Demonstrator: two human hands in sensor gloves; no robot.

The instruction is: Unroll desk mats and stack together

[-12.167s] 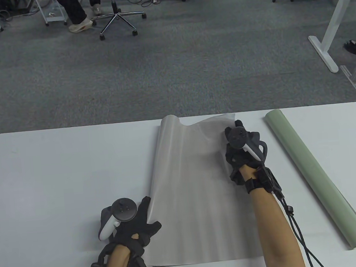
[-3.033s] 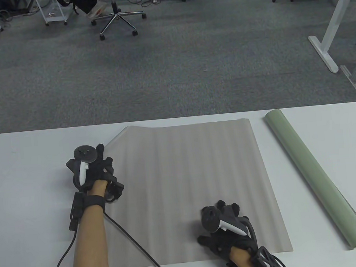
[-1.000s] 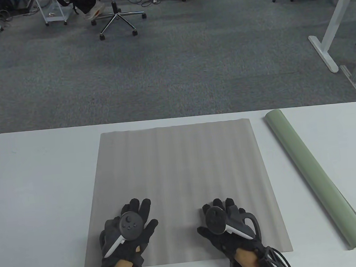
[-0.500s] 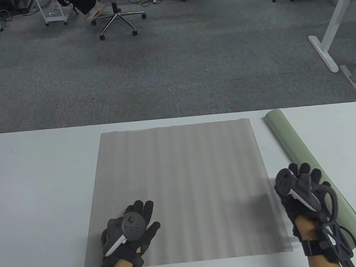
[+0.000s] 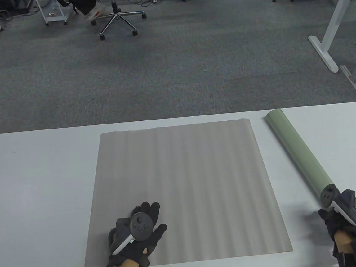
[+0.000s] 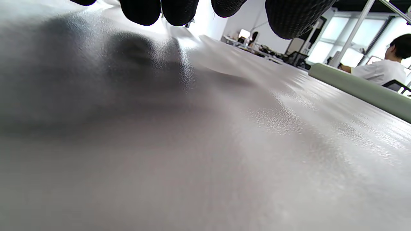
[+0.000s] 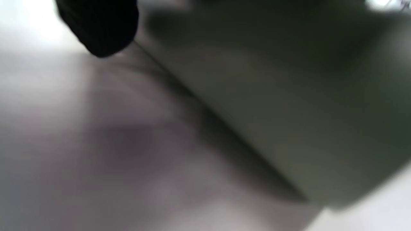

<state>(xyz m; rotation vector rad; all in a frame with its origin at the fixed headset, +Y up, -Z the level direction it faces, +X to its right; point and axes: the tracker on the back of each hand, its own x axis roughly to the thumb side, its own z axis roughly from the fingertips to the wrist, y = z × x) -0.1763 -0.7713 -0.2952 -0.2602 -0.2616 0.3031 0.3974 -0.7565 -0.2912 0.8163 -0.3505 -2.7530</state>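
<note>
A grey desk mat (image 5: 182, 186) lies unrolled and flat on the middle of the white table (image 5: 39, 189). My left hand (image 5: 144, 225) rests flat on its near left part, fingers spread; the left wrist view shows the fingertips (image 6: 179, 11) over the mat's textured surface (image 6: 205, 144). A green rolled mat (image 5: 294, 148) lies to the right of the grey mat. My right hand (image 5: 344, 215) grips its near end and lifts it; the tracker hides the fingers. The right wrist view shows the roll (image 7: 273, 96) close up and blurred beside one fingertip (image 7: 99, 25).
The table's far edge borders grey carpet. An office chair (image 5: 117, 17) and a white desk leg (image 5: 328, 39) stand far back. The green roll (image 6: 362, 91) shows at the right of the left wrist view, with a seated person (image 6: 385, 67) beyond it.
My right hand left the grey mat, moved right to the green roll and took its near end, which now stands raised. My left hand stays on the grey mat.
</note>
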